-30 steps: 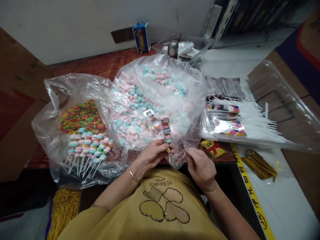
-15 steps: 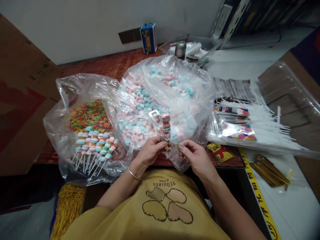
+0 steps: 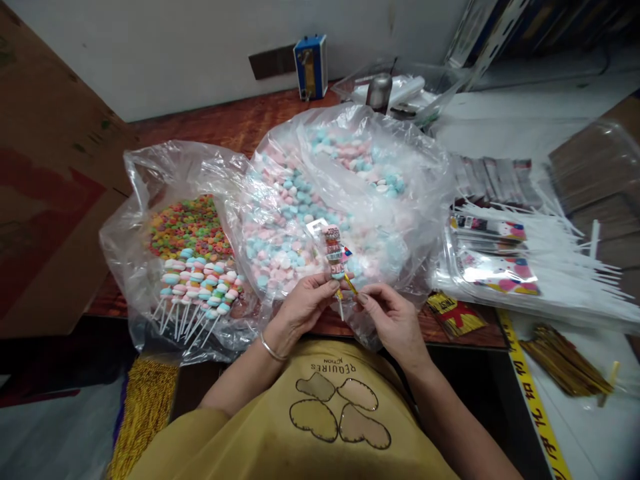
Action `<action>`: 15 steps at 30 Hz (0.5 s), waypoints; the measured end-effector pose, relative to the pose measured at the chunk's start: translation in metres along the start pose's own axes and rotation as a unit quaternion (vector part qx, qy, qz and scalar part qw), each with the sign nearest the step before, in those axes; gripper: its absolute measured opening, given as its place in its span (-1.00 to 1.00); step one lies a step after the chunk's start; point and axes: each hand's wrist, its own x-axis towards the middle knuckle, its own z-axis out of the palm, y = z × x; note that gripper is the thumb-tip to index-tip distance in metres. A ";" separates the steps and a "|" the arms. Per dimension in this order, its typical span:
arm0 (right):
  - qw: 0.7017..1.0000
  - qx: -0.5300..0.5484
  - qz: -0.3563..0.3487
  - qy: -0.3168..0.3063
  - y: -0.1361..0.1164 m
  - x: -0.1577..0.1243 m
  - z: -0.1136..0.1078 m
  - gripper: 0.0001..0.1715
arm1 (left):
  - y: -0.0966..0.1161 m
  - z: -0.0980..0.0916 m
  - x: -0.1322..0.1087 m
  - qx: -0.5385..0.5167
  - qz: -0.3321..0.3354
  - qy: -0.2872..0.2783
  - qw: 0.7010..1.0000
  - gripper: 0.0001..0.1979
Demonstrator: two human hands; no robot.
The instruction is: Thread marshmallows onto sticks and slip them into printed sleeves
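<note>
My left hand (image 3: pixel 313 297) pinches the neck of a wrapped candy stick (image 3: pixel 333 250), held upright in a printed clear bag with its white stick poking out below. A gold twist tie (image 3: pixel 351 285) crosses that neck. Its free end is between the thumb and fingers of my right hand (image 3: pixel 387 313). Just behind lies a big clear plastic bag (image 3: pixel 295 193) of pink, blue and white candies. To the left, finished-looking candy skewers (image 3: pixel 200 283) on white sticks rest on another bag, beside colourful ring-shaped candies (image 3: pixel 190 227).
On the right stand a clear tray (image 3: pixel 445 270) of white sticks and printed wrapped packs (image 3: pixel 500 273). Nearer are a yellow twist-tie packet (image 3: pixel 456 315) and a bundle of gold twist ties (image 3: pixel 565 360). A cardboard box (image 3: pixel 45 187) rises at left; a blue device (image 3: pixel 310 67) sits at the back.
The twist tie's free end has tilted from sideways to slanting across the neck. The wrapped candy stick has turned a little. The whole view has shifted slightly.
</note>
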 end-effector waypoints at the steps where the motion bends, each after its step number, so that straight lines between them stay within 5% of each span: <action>1: 1.000 -0.020 -0.021 -0.005 0.000 0.000 0.000 -0.84 | -0.002 0.001 0.001 -0.006 0.005 0.009 1.000 -0.65; 7: 0.998 -0.015 -0.005 0.060 0.010 0.001 0.005 -0.82 | -0.004 0.005 0.007 0.007 0.025 0.047 0.999 -0.64; 11: 0.999 0.001 0.007 0.047 0.017 0.002 0.007 -0.80 | -0.004 0.005 0.007 0.019 0.017 0.037 0.999 -0.62; 15: 0.988 -0.094 -0.070 0.101 0.018 0.003 0.004 -0.82 | -0.005 0.003 0.009 0.074 0.038 0.059 0.995 -0.64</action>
